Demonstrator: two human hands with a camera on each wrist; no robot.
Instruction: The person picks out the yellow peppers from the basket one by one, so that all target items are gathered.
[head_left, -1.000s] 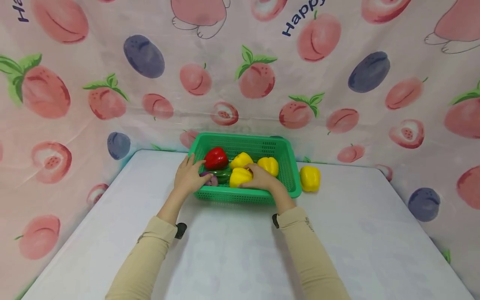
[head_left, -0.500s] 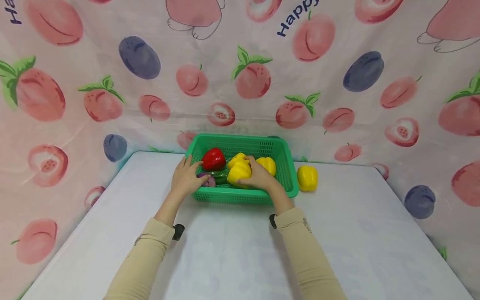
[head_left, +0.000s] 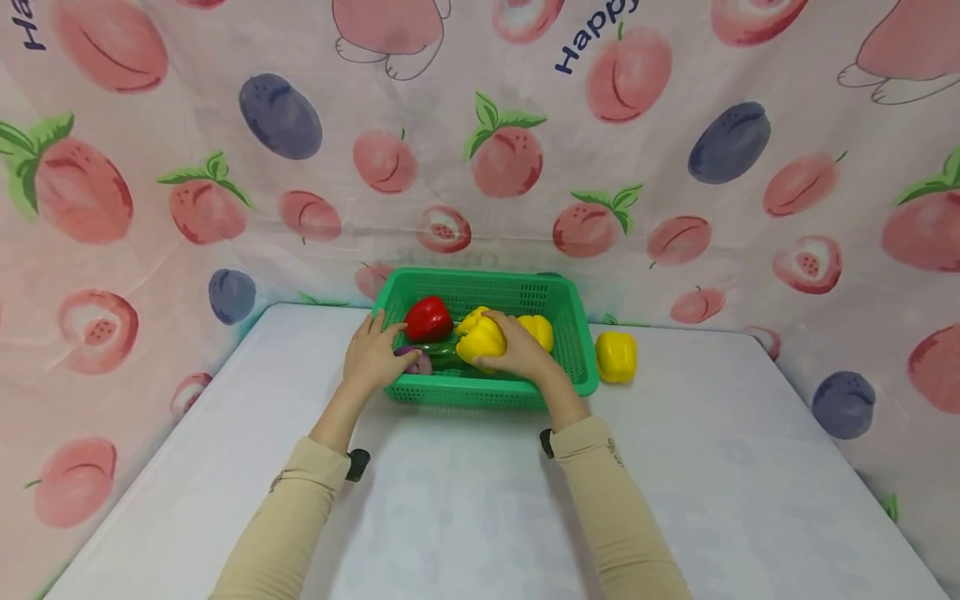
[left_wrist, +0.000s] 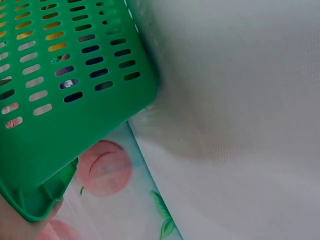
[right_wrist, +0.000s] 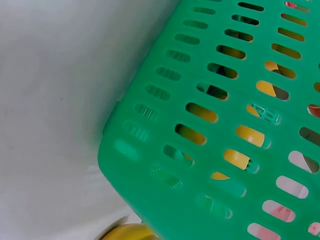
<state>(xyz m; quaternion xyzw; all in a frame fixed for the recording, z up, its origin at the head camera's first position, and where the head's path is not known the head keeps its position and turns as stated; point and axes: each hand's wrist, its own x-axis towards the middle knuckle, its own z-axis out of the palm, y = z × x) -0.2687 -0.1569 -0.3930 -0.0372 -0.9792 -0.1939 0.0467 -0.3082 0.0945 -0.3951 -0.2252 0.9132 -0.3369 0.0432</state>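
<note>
In the head view, my right hand [head_left: 517, 348] holds a yellow bell pepper [head_left: 478, 342] inside the green basket [head_left: 487, 390], thumb on its near side and fingers over the far side. At the basket's left rim is my left hand [head_left: 370, 354], fingers spread, thumb extending over a purple eggplant-coloured vegetable [head_left: 417, 363]. A red bell pepper [head_left: 428, 320] lies just beyond its index finger. Beside the held pepper lie a dark green cucumber-like vegetable [head_left: 442, 352] and another yellow bell pepper [head_left: 537, 331]. The wrist views mostly show the slotted basket wall [left_wrist: 90, 120].
One more yellow bell pepper [head_left: 617, 357] stands on the white table [head_left: 465, 483] outside the basket, close to its right end. Behind the table hangs a pink fruit-print cloth [head_left: 450, 108], and the basket's back is near it.
My right hand has raised and tilted the yellow bell pepper slightly within the basket. The left hand keeps its place at the left rim. The head view has shifted a little.
</note>
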